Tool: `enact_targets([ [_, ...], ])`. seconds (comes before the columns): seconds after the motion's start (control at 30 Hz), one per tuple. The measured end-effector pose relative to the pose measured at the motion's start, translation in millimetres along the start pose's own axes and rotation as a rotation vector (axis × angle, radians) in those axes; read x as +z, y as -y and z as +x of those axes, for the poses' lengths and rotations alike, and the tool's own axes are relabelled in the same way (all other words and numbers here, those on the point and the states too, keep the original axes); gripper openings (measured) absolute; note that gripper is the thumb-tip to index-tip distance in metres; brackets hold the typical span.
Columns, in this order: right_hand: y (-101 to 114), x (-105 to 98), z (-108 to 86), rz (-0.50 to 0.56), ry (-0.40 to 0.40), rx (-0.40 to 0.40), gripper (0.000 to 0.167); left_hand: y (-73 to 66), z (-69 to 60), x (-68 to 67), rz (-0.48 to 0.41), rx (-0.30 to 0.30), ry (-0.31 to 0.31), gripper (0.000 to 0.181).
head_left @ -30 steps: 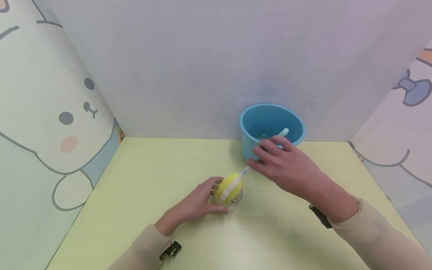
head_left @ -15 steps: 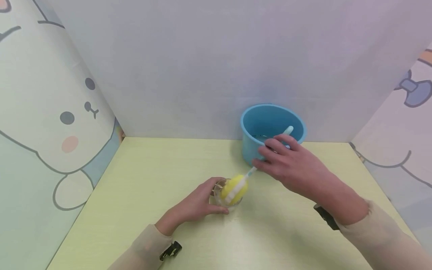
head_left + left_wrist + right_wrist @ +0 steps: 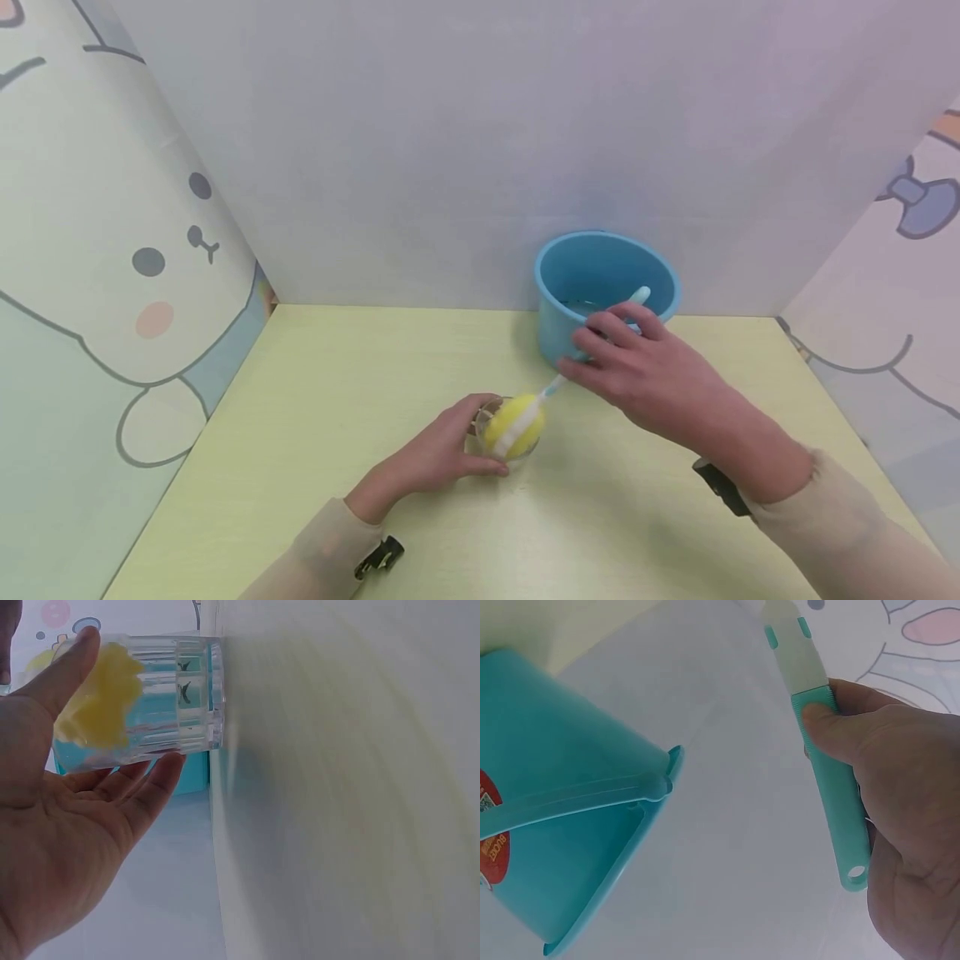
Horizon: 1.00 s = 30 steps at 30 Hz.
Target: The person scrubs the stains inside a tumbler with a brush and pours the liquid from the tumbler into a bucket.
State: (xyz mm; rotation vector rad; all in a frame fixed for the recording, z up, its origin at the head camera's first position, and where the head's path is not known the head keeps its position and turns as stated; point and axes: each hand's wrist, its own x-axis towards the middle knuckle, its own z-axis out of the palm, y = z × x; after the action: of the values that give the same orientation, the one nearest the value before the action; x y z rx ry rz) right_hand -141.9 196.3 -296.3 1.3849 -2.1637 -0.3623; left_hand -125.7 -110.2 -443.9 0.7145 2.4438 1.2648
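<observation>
A clear ribbed glass (image 3: 161,705) stands on the table, its side wrapped by my left hand (image 3: 442,446), thumb on one side and fingers on the other. Partly inside the glass's mouth is the yellow sponge head of a cup brush (image 3: 521,421), with a white strip across it. My right hand (image 3: 637,367) pinches the brush's turquoise handle (image 3: 832,787) between thumb and fingers, holding it at a slant above and right of the glass. In the left wrist view the sponge (image 3: 105,697) shows through the glass wall, in the part near the mouth.
A blue bucket (image 3: 551,321) stands at the back of the table against the wall, just behind my right hand. Its handle (image 3: 577,802) hangs down the side, near a red label (image 3: 491,847). Printed panels rise left and right of the pale yellow table (image 3: 337,367).
My right hand and the brush first shifted right and slightly up out of the glass, then slightly back left and down. The left hand and glass have stayed in place.
</observation>
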Motion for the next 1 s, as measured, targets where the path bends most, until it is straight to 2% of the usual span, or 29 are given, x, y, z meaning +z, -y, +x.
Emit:
enact_targets([
  [0.27,5,9,3.2,-0.024,-0.017,0.011,0.054,-0.7,-0.3,0.8,-0.01,-0.001,0.0,0.091],
  [0.57,5,11,1.9,-0.026,0.027,0.04,0.053,-1.0,-1.1,0.6,-0.007,-0.011,0.001,0.093],
  [1.0,-2,3,-3.1,0.005,0.027,0.038,0.051,-0.3,-1.5,0.8,0.011,0.005,-0.001,0.091],
])
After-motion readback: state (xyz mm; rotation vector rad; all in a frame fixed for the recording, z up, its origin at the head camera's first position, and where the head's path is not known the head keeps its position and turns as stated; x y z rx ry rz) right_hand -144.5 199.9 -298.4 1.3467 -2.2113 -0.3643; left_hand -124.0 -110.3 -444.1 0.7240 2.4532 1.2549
